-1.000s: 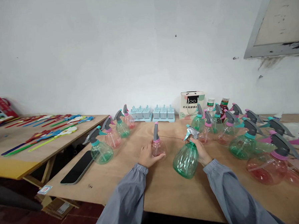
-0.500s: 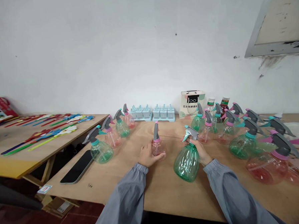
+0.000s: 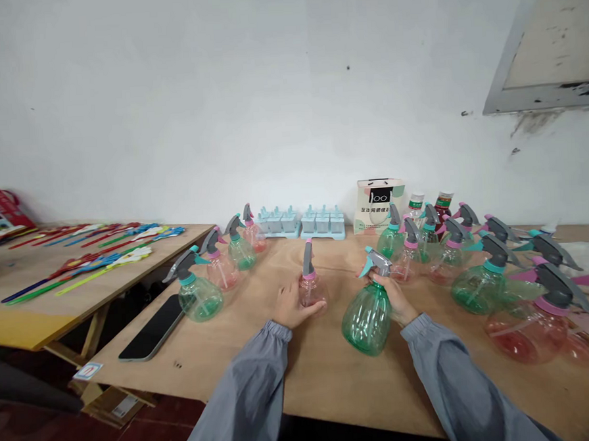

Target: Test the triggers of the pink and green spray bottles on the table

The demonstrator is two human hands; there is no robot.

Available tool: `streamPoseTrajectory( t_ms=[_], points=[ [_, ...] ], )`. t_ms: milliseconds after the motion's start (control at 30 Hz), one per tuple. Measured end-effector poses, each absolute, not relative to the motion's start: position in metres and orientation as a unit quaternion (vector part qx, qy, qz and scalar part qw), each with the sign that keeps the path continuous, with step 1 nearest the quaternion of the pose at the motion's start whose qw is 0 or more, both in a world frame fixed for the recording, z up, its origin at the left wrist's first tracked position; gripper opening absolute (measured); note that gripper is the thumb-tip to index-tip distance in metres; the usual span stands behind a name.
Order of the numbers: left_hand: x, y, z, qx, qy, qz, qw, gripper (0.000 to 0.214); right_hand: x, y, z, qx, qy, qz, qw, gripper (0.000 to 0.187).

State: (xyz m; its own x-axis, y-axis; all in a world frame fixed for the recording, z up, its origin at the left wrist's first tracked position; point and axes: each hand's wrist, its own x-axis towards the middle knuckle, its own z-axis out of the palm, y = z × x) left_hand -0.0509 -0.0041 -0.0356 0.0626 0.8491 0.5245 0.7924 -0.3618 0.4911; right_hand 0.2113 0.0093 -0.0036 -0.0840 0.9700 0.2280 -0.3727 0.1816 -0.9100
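Note:
My left hand (image 3: 290, 304) is wrapped round a small pink spray bottle (image 3: 310, 282) with a grey trigger head, which stands upright on the plywood table (image 3: 302, 371). To its right, my right hand (image 3: 395, 297) grips the neck of a larger green spray bottle (image 3: 368, 315) with a grey and teal trigger head; the bottle leans slightly and its base rests on or just above the table. Both sleeves are grey.
Several more pink and green spray bottles stand at the left (image 3: 198, 294) and crowd the right side (image 3: 480, 280). A black phone (image 3: 153, 328) lies near the table's left edge. Light blue moulds (image 3: 302, 221) and a small box (image 3: 376, 203) sit by the wall. Coloured sticks (image 3: 94, 257) cover the left table.
The green bottle in my right hand has shifted slightly left and turned more upright. My left hand and the pink bottle have stayed put.

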Motion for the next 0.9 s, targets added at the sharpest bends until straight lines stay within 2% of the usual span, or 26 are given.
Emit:
streamPoseTrajectory(
  t_ms=[100, 367, 667, 900],
  points=[
    [-0.05, -0.004, -0.035, 0.725, 0.569, 0.385, 0.038, 0.079, 0.212, 0.01, -0.006, -0.319, -0.477, 0.535, 0.62, 0.043],
    [-0.05, -0.004, -0.035, 0.725, 0.566, 0.391, 0.032, 0.08, 0.211, 0.005, -0.003, -0.293, -0.524, 0.562, 0.569, 0.039],
    [-0.051, -0.004, -0.037, 0.728, 0.565, 0.388, 0.031, 0.081, 0.211, 0.009, -0.005, -0.352, -0.459, 0.521, 0.627, 0.029],
    [-0.051, -0.004, -0.036, 0.728, 0.572, 0.377, 0.025, 0.085, 0.226, 0.002, 0.008, -0.343, -0.493, 0.514, 0.613, 0.037]
  ],
)
